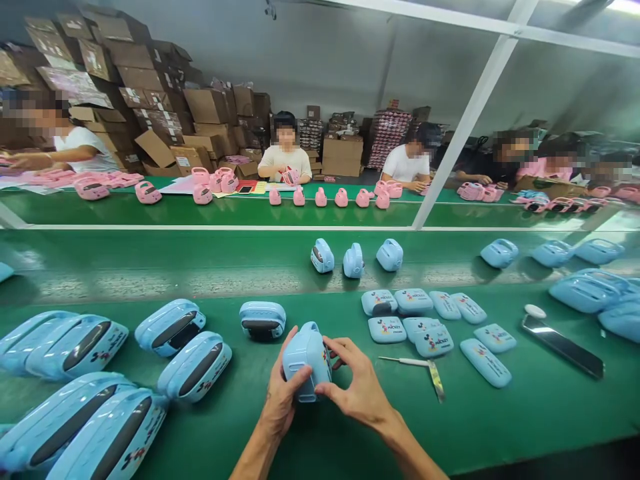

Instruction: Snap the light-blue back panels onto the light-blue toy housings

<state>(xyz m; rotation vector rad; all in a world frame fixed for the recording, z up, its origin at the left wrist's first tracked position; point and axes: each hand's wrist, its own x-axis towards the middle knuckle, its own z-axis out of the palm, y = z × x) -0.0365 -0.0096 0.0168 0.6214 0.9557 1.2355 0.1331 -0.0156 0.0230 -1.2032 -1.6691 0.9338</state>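
Between my hands, above the green table [550, 413], a blue plastic case [303, 360] stands on end, its handle loop at the top. My left hand [283, 390] wraps round its left side, with the thumb across the near face. On the right side, my right hand [357, 387] grips the case with thumb and fingers, near a printed picture. To the right lie several flat blue printed covers [387, 329] and a thin white-handled tool [410, 361] beside a yellow strip [436, 381]. A blue case with a dark window [263, 320] sits just behind my left hand.
Several blue cases [75, 343] fill the left side. More blue cases [354, 260] stand on the strip ahead. A dark phone-like slab [563, 347] lies at right. Across a white rail [200, 227], people handle pink cases [341, 197]; cardboard boxes [210, 107] are stacked behind.
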